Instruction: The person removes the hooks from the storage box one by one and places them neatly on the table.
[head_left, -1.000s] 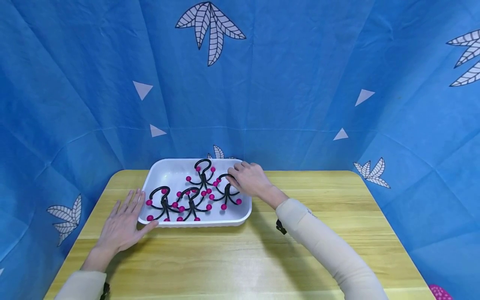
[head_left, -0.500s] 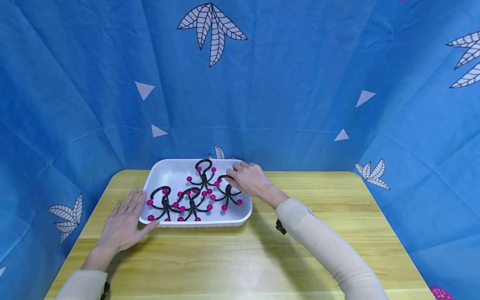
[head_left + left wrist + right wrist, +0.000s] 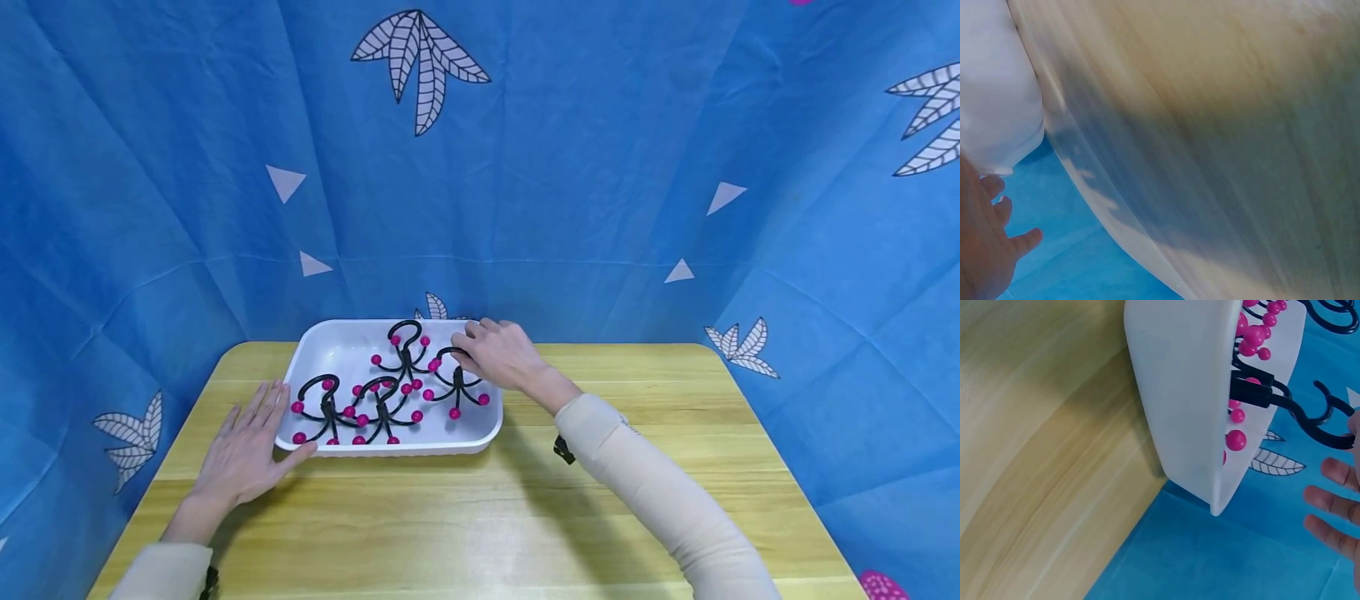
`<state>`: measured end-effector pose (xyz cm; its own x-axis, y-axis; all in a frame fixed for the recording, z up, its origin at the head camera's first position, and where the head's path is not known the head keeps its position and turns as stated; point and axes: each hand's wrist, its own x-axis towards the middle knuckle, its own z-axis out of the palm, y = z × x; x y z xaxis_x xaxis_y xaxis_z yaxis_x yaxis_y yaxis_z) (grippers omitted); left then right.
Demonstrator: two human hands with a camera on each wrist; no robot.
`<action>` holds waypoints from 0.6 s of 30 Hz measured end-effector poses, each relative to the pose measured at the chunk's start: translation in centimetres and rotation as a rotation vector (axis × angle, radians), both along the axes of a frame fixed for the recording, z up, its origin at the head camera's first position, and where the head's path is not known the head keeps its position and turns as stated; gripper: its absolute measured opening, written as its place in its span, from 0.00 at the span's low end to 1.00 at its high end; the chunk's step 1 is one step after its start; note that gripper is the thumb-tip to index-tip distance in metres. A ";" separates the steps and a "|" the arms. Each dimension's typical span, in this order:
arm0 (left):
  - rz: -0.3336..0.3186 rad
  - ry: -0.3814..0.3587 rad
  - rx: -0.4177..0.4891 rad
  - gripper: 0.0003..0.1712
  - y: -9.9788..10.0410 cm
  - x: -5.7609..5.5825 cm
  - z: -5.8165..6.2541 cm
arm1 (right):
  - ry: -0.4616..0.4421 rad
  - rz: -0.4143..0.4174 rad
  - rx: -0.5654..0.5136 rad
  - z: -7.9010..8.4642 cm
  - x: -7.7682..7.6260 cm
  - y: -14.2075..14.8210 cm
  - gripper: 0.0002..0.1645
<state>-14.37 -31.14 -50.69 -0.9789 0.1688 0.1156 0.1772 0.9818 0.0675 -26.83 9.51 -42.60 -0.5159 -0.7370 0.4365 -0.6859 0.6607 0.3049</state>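
Note:
A white plastic tray holds several black hanging hooks, each with a curved top and splayed prongs tipped with pink balls. My right hand pinches the curved top of the rightmost hanging hook in the head view. The right wrist view shows that hook's black curve reaching to the fingers, the other fingertips spread below it. Across the tray, my left hand lies with straight fingers along the left side, thumb at the near left corner. Other hooks stand prongs down in the tray.
The tray is on a wooden table, close to its back edge. Behind and at both sides hangs a blue cloth with leaf prints. A pink patterned shape shows past the table's right side.
The pinched hook has turned and shifted slightly to the right, its lower pink balls moving rightward with it. The left hand, the tray and the other hooks stay where they were.

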 end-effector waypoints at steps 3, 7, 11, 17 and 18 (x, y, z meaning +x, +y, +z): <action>0.002 -0.004 0.002 0.65 0.0 0.0 0.0 | 0.004 0.005 0.005 0.5 0.0 0.2 0.12; 0.003 -0.007 0.005 0.65 -0.1 0.0 -0.1 | 0.019 0.019 -0.006 1.3 0.1 0.4 0.12; 0.003 -0.011 0.006 0.65 -0.1 0.0 -0.1 | 0.037 0.029 -0.027 2.1 0.2 0.7 0.11; 0.004 -0.015 0.008 0.65 -0.1 0.0 0.0 | 0.031 0.010 -0.029 3.5 0.3 1.1 0.12; 0.005 -0.016 0.009 0.65 -0.1 0.0 0.0 | 0.029 0.007 -0.027 3.7 0.3 1.2 0.12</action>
